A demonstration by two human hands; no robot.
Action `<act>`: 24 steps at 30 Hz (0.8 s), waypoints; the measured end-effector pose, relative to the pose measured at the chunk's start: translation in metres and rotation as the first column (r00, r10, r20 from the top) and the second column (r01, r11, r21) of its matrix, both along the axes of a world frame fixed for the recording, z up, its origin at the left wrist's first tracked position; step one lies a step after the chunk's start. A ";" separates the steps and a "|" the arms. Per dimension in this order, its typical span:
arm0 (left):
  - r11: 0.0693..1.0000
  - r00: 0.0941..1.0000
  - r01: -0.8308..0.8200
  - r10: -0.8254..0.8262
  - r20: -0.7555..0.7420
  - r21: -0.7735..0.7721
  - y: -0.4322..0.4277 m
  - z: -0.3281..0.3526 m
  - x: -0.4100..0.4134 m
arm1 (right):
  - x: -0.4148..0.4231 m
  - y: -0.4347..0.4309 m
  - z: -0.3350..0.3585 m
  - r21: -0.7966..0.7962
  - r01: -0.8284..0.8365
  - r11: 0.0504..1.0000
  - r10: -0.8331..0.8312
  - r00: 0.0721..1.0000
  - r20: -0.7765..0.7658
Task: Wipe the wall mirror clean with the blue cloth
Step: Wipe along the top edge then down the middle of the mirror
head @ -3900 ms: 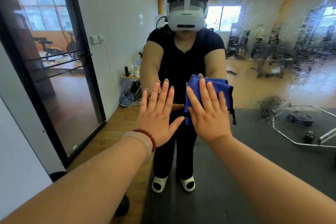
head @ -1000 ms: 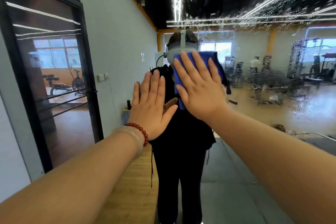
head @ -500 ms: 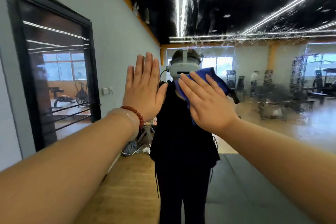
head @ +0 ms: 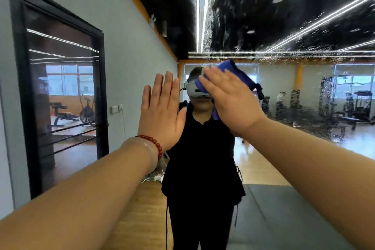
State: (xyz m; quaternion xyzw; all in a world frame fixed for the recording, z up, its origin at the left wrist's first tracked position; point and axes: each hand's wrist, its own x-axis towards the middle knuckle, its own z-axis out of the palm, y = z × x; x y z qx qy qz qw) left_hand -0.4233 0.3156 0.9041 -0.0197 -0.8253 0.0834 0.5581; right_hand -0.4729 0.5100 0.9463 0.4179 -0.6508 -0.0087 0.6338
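Note:
The wall mirror (head: 294, 26) fills the view ahead, and its right and upper parts are speckled with water droplets. My right hand (head: 231, 97) lies flat with straight fingers, pressing the blue cloth (head: 238, 74) against the glass at head height. The cloth shows above and to the right of the fingers, and a corner hangs below the palm. My left hand (head: 162, 107) is flat on the mirror just to the left, fingers straight and pointing up, with a red bead bracelet at the wrist.
A black-framed glass door (head: 60, 97) stands in the grey wall on the left. The mirror reflects a person in black wearing a headset (head: 194, 89), a wooden floor, a grey mat and gym machines far right.
My right hand has slid the cloth up and to the right over the glass. The view has tilted up since the earliest frame. My left hand stays flat on the mirror.

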 end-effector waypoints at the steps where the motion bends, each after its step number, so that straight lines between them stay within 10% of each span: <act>1: 1.000 1.000 0.002 -0.002 -0.001 0.003 0.000 0.000 -0.001 | 0.001 -0.003 0.003 -0.053 0.005 0.999 -0.004 1.000 0.008; 7: 1.000 1.000 0.008 -0.008 -0.001 -0.006 -0.002 0.000 -0.001 | 0.001 0.013 0.004 0.385 -0.039 0.922 0.059 0.997 -0.042; 12: 1.000 1.000 -0.004 0.004 -0.002 -0.008 -0.002 -0.001 -0.002 | -0.005 0.010 0.028 0.087 0.006 0.996 -0.003 1.000 -0.031; 17: 1.000 0.999 0.007 -0.007 0.043 0.005 -0.002 0.000 0.002 | -0.002 0.014 0.016 0.447 -0.063 0.892 0.077 0.997 -0.014; 21: 1.000 0.997 0.006 -0.006 0.078 0.006 -0.001 0.004 0.007 | -0.009 0.020 0.039 0.133 -0.003 0.991 0.012 0.998 -0.066; 24: 0.999 0.996 0.043 -0.044 0.077 0.012 -0.002 0.006 0.013 | -0.006 0.014 0.020 0.230 -0.064 0.971 0.075 0.996 -0.038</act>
